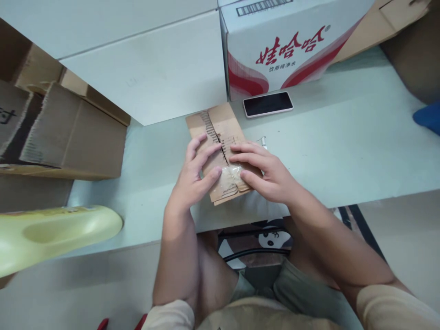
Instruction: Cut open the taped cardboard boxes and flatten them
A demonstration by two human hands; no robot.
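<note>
A dark-screened phone lies far, just before a white box with red lettering; brown cartons stand left, a yellow container near left.

A small, flat, rectangular brown cardboard box lies slantwise on the pale green tabletop, its far end angled leftward. Two top flaps meet at a dark lengthwise seam (black printing runs alongside), with clear, wrinkled tape across the near end.

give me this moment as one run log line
left hand: on cardboard | right hand: on cardboard | clear tape: at cardboard's near end | phone: flat on table, screen dark
</note>
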